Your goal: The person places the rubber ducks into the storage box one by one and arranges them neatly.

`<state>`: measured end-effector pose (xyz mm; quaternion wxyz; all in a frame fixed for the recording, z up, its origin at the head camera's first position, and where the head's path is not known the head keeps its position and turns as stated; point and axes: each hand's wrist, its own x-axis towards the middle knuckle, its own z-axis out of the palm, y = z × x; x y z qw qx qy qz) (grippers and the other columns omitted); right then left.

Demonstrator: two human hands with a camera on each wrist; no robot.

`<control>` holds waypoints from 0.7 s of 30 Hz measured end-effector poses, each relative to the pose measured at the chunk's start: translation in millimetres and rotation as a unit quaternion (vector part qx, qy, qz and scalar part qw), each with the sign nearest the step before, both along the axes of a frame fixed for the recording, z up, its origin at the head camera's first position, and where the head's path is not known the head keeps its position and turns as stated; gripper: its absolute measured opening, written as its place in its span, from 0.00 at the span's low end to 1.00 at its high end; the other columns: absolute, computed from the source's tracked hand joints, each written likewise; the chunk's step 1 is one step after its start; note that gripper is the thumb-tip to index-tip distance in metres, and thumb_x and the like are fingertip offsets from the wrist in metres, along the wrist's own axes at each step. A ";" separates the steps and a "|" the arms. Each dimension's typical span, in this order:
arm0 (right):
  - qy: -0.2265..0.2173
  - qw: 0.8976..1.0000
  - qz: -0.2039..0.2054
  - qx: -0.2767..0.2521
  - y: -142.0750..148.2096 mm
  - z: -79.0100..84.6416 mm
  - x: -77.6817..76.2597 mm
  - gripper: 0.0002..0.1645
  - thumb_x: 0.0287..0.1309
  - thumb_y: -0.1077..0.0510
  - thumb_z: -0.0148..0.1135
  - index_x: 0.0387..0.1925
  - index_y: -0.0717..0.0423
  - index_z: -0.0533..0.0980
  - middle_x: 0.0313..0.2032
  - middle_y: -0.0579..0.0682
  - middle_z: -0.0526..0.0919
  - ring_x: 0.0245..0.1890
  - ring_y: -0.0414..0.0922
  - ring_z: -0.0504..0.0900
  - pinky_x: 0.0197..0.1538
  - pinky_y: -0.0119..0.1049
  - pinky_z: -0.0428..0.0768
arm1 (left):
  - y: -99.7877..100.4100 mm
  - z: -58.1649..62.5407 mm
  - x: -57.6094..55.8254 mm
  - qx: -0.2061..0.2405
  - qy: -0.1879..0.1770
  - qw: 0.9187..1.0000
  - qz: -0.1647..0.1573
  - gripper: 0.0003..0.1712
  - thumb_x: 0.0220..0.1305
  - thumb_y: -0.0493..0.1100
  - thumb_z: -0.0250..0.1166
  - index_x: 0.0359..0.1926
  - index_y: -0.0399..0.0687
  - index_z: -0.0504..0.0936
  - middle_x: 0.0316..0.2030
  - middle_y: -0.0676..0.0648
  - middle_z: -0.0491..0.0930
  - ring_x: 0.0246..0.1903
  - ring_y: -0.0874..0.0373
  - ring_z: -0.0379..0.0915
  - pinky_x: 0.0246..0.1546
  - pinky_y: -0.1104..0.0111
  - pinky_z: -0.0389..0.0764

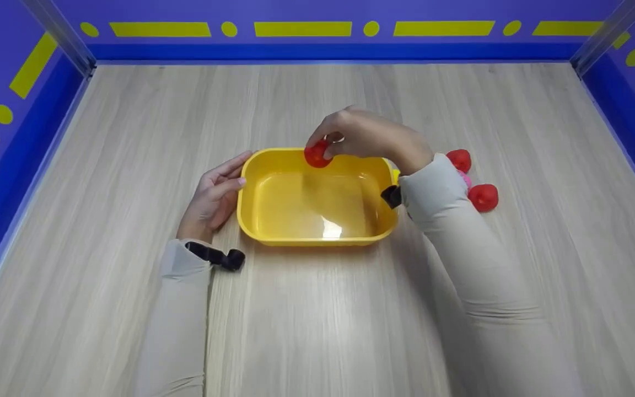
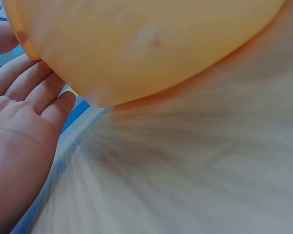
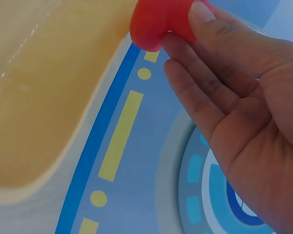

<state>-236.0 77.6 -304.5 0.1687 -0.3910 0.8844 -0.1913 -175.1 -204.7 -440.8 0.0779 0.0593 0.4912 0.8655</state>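
A yellow plastic tub [image 1: 317, 241] stands on the table, with a see-through floor and a bright reflection inside. My left hand [image 1: 215, 193] grips its left end, the thumb at the rim and the other fingers along the outer wall [image 2: 151, 58]. Over the tub's far rim, my right hand [image 1: 364, 135] pinches a small red rounded lump [image 1: 316, 154] between thumb and fingertips. In the right wrist view the red lump [image 3: 158, 22] looks smooth, with a dent in its side; its exact kind cannot be told.
Right of the tub lie two more red lumps [image 1: 483, 197] and a pink piece [image 1: 465, 179], partly hidden by my right sleeve. A bit of yellow [image 1: 396, 175] shows at the tub's right end. Blue-purple walls with yellow marks [image 1: 302, 28] border the wood-grain table [image 1: 317, 320].
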 end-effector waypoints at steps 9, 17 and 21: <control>-0.002 1.000 0.019 -0.013 -18.9 -6.8 1.5 0.19 0.58 0.65 0.63 0.51 0.50 0.81 0.49 0.49 0.83 0.45 0.44 0.80 0.55 0.35 0.81 | -0.3 0.6 0.2 -0.012 -0.005 1.000 0.010 0.32 0.59 0.23 0.52 0.66 0.24 0.60 0.59 0.42 0.76 0.58 0.56 0.74 0.60 0.69 0.74; -0.018 0.999 0.044 -0.016 -35.9 -14.9 0.3 0.18 0.58 0.66 0.63 0.51 0.53 0.82 0.49 0.51 0.84 0.45 0.46 0.81 0.55 0.36 0.81 | -0.4 0.9 -0.1 -0.018 -0.004 1.000 0.001 0.33 0.59 0.23 0.52 0.67 0.25 0.58 0.62 0.41 0.73 0.59 0.57 0.72 0.61 0.68 0.73; -0.022 0.998 0.051 -0.014 -42.9 -20.0 0.9 0.18 0.58 0.65 0.63 0.50 0.53 0.82 0.48 0.50 0.84 0.45 0.46 0.81 0.55 0.35 0.81 | -0.3 0.6 -0.4 -0.016 -0.003 1.000 -0.005 0.34 0.59 0.24 0.52 0.68 0.25 0.57 0.61 0.44 0.75 0.60 0.57 0.72 0.62 0.68 0.72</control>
